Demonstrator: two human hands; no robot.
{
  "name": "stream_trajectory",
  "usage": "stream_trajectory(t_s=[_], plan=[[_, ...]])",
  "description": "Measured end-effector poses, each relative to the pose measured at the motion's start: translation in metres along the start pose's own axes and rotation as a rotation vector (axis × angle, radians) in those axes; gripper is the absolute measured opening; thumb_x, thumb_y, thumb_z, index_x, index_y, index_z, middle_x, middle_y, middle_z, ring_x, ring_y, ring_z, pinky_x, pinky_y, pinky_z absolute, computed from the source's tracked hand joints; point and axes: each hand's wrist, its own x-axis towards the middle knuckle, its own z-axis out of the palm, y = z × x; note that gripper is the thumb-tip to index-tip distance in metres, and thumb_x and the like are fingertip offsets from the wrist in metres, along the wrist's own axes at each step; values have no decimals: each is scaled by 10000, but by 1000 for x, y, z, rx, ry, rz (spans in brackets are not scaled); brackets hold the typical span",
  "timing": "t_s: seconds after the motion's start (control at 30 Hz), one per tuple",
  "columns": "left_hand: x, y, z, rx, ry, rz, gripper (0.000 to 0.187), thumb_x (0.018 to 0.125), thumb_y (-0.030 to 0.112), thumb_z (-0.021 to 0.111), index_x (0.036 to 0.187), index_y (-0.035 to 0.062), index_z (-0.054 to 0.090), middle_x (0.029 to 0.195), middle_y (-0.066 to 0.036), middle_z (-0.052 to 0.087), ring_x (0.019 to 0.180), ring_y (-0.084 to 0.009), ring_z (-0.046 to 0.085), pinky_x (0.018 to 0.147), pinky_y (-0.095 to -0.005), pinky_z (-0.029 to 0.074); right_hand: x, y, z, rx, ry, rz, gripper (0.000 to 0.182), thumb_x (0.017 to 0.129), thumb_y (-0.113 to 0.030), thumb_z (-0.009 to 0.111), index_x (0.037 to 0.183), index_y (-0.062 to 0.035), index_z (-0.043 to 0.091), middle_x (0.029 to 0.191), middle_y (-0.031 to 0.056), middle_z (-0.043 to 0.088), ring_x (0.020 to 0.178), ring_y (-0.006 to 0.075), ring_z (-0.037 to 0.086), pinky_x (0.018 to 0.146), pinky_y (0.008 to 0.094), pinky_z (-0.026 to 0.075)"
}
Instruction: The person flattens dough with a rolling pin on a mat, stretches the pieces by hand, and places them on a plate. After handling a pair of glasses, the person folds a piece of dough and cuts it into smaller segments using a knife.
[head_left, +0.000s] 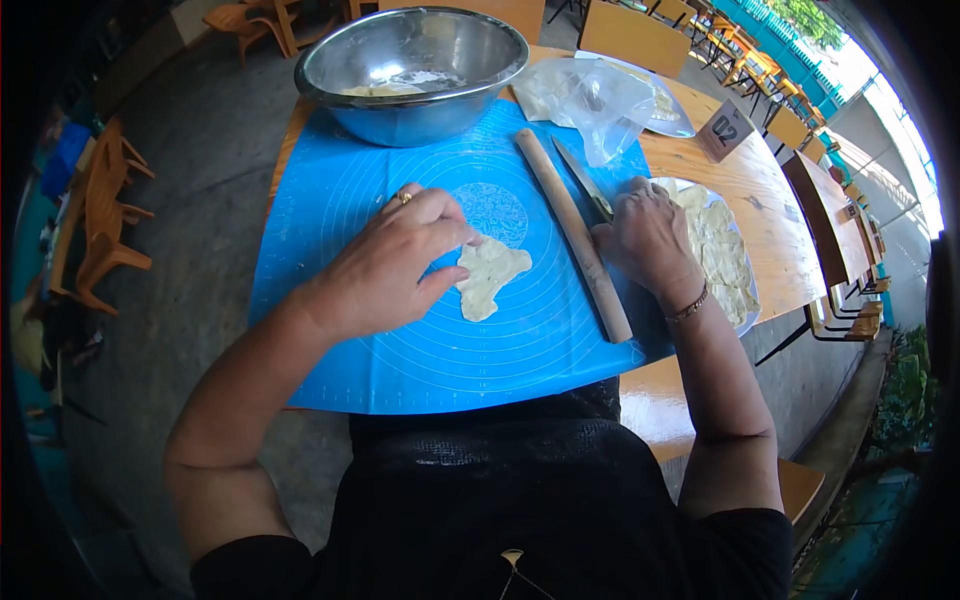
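A flat, irregular piece of pale dough (490,276) lies on the blue pastry mat (400,380). My left hand (405,255) is at its left edge, thumb and fingertips closed on the dough. My right hand (648,232) is curled over the handle end of a knife (582,178), whose blade points away from me; the handle is hidden by the fingers. Between the two hands a wooden rolling pin (575,235) rests slantwise on the mat. Just right of my right hand, a plate (752,318) bears several flat dough pieces (722,250).
A large steel bowl (410,118) with dough and flour inside stands at the back left. Behind the knife, a clear plastic bag (600,105) partly covers another plate (680,125). A number sign (725,132) stands at the back right of the wooden table (775,225).
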Motion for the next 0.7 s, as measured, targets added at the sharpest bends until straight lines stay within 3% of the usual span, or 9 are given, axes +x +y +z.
stream_trajectory(t_s=[0.07,0.13,0.27,0.43,0.53,0.6,0.63,0.7], plan=[[8,-8,-7,-53,-113,-17,419,802,152,771,1205,96,670,1287,-127,527,1222,-297,463,1042,-413,405,0,-3,3,28,-25,42,264,802,-214,626,713,31,665,921,245,641,841,402,645,762,467,528],[12,-14,0,-46,-125,-12,443,786,175,787,1208,109,669,1344,-133,496,1269,-313,426,1074,-432,381,-4,-2,6,136,80,70,305,859,-248,584,749,32,634,831,248,642,756,425,637,733,507,518],[12,-19,16,-32,-192,15,526,740,232,827,1229,144,656,1482,-141,397,1383,-355,314,1145,-484,304,-24,-7,-25,213,-12,115,302,914,-256,571,796,21,588,765,243,629,742,430,627,694,521,495],[15,-40,10,-128,-127,-35,678,687,283,866,1292,158,587,1508,-161,365,1399,-372,290,1156,-499,276,-75,-21,-90,318,43,132,217,939,-143,605,815,12,517,696,240,563,669,428,591,615,481,440],[14,-46,6,-194,-99,-51,764,651,316,890,1321,179,551,1528,-172,331,1415,-378,262,1165,-509,254,-98,-27,-118,453,-110,138,124,916,-81,626,874,18,566,688,227,554,642,414,591,590,443,440],[13,-46,8,-209,-90,-59,796,636,331,900,1331,194,537,1541,-175,309,1427,-382,242,1170,-516,241,-104,-37,-126,563,-167,116,109,900,-46,637,985,19,617,720,222,581,661,394,622,578,409,450],[14,-45,12,-196,-122,-34,787,637,340,900,1327,212,546,1557,-174,281,1444,-392,209,1174,-525,230,-107,-40,-125,541,-179,100,217,892,-28,639,1107,4,640,764,215,626,677,387,644,601,410,481],[16,-42,16,-181,-153,-6,777,637,349,901,1323,231,555,1573,-174,253,1461,-401,175,1179,-533,218,-110,-48,-112,564,-99,34,278,877,-22,643,1156,-16,637,785,195,657,680,369,659,616,422,504]])
